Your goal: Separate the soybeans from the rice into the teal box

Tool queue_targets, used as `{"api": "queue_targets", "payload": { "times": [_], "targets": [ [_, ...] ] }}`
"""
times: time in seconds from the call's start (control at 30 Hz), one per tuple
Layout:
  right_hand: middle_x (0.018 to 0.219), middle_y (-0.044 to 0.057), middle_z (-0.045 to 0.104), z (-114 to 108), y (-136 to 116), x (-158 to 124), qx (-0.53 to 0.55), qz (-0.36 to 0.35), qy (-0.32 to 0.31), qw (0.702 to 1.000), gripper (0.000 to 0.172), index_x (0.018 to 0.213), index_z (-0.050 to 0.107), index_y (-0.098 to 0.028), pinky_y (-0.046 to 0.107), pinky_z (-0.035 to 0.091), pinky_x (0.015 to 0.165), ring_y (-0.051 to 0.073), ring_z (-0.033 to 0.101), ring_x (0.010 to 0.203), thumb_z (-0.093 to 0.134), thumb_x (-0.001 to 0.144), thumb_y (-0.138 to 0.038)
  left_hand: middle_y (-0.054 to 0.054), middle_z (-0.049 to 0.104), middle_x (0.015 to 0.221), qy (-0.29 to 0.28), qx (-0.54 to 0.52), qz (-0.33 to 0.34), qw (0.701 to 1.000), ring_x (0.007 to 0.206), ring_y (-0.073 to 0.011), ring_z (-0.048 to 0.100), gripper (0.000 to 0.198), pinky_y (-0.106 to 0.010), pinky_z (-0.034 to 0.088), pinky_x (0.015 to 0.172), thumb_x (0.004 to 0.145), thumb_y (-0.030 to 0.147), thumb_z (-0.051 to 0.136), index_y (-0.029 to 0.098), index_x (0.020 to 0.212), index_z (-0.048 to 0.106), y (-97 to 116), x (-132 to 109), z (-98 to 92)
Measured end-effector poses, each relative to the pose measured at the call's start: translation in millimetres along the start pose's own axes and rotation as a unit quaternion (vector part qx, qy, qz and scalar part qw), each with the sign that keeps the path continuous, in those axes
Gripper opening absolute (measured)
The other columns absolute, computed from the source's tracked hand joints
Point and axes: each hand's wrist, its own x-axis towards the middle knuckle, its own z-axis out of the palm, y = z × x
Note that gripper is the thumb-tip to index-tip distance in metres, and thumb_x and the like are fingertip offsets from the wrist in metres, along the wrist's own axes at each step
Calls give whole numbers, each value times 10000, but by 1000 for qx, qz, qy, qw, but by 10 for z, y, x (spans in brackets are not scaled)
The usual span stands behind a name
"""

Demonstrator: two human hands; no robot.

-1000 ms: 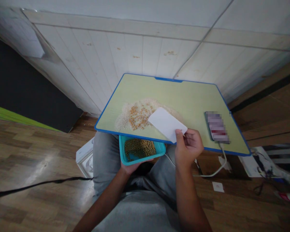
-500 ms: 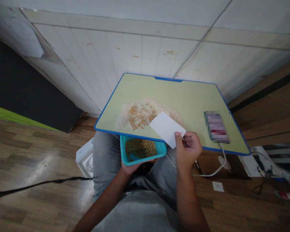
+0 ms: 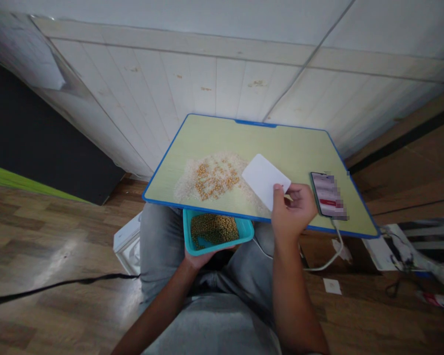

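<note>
The thin white rectangular card (image 3: 265, 178) is tilted, pinched at 1 corner by the right hand (image 3: 294, 214), just beside the heap of white rice and yellow beans (image 3: 212, 177). The small teal plastic tub (image 3: 186, 230) rests on the left hand (image 3: 198, 257), under the green table (image 3: 299, 148) edge, holding greenish-yellow beans (image 3: 213, 229).

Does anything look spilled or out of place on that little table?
Yes: a heap of white rice with yellow beans mixed in lies loose on the green table, in no dish. The right hand holds a white card beside it; the left hand holds a teal tub below the edge.
</note>
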Motion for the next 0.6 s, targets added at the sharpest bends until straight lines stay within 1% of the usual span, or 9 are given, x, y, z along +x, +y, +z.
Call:
{"api": "queue_targets", "payload": {
  "times": [0.1,0.17,0.23,0.33,0.4,0.5,0.6],
  "targets": [
    [742,-24,677,65,8,-4,-2,-2,-23,1000,244,841,640,-239,264,550,593,157,663,670,767,930,-427,-131,749,1596,12,18,-5,1000,1676,-493,461,680,-857,387,1285,1147,630,348,246,1546,743,3,-15,56],
    [750,-22,682,87,15,-21,2,4,-39,999,233,848,651,-236,266,561,604,155,666,670,768,937,-417,-119,773,1564,30,29,-6,999,1662,-492,485,704,-863,392,1278,1157,644,289,268,1477,791,-4,-20,108],
    [752,-21,686,92,19,-38,14,10,-52,999,233,853,654,-237,265,565,604,160,677,679,773,938,-417,-129,749,1597,36,40,-3,999,1659,-507,482,739,-881,369,1277,1163,651,254,257,1427,820,-13,-24,157],
    [750,-22,686,79,20,-55,29,11,-50,998,240,861,650,-239,262,561,599,163,683,684,780,943,-424,-123,669,1691,22,53,3,998,1684,-518,431,763,-891,308,1298,1179,631,227,221,1431,819,-24,-30,198],
    [750,-23,688,67,25,-57,27,10,-39,999,247,864,648,-240,263,559,603,162,677,681,783,946,-431,-105,654,1706,26,51,4,998,1701,-508,401,759,-885,276,1311,1186,613,217,217,1434,815,-27,-30,198],
    [750,-23,691,59,36,-51,25,13,-40,999,248,860,656,-237,260,561,609,161,680,685,790,943,-429,-113,697,1661,46,42,5,998,1715,-480,387,737,-860,277,1321,1182,613,239,220,1454,799,-28,-26,177],
    [751,-24,695,57,38,-56,36,20,-65,997,241,853,668,-232,255,567,615,161,692,695,800,937,-415,-148,770,1562,56,33,2,998,1696,-465,438,712,-839,312,1325,1170,625,293,219,1490,781,-23,-31,172]
  ]
}}
